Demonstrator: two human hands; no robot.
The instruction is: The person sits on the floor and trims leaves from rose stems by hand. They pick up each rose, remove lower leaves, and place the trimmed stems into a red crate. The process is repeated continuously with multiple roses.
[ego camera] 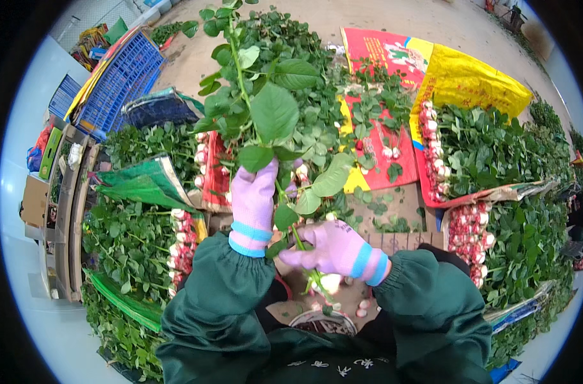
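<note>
A long leafy rose stem [241, 79] runs down the middle, its leaves spreading upward and its lower end between my hands. My left hand [254, 199], in a lilac knit glove with a blue-striped cuff, grips it around mid-length. Lower on the same stem, my right hand [327, 247] in a matching glove has thumb and fingers closed around it. Just below the right hand is a pale rose head [330, 282], partly covered and blurred. Behind the hands lies a large heap of leafy rose stems [315, 115].
Wrapped rose bundles with white-and-red heads stand at the left [183, 245] and right [469, 235]. A red and yellow printed sack [392, 153] carries loose stems. A round container [322, 322] sits by my lap. Blue plastic crates [121, 84] and wooden shelving [73, 216] stand left.
</note>
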